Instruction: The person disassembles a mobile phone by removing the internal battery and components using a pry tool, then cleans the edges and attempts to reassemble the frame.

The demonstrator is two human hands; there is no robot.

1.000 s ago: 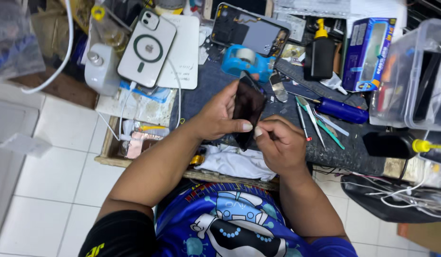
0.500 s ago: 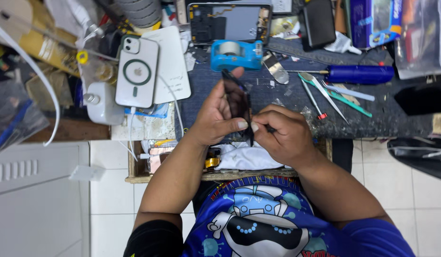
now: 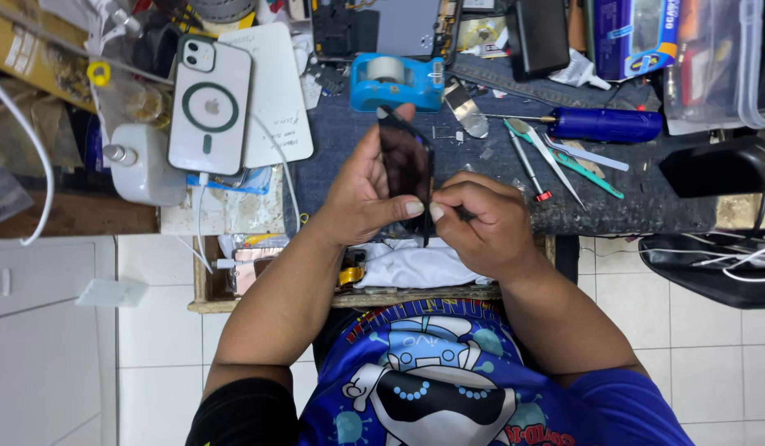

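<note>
**Working the edge of a dark phone panel**

I held the panel upright over the blue mat, its far end tipped toward the tape dispenser. My left hand wrapped it from the left, thumb pressed on the near edge and fingers closed round the back. My right hand was pinched shut on something small and thin at that same near edge; it was too small to tell whether it was a pick or a tab. The two thumbs sat almost touching.

I judged the step to be prying or peeling at the panel's lower edge, with the grip set and the separating barely begun. The next move called for a steady left hold and a light, even pull from the right, since a thin panel bends and cracks easily if twisted.

On the table to the right lay tweezers, a teal spudger and a blue screwdriver, all well apart from my hands. Far from me an opened phone lay near the dispenser. To the left a white phone rested face down beside a white card. A white cloth lay in the drawer just near my wrists.
</note>
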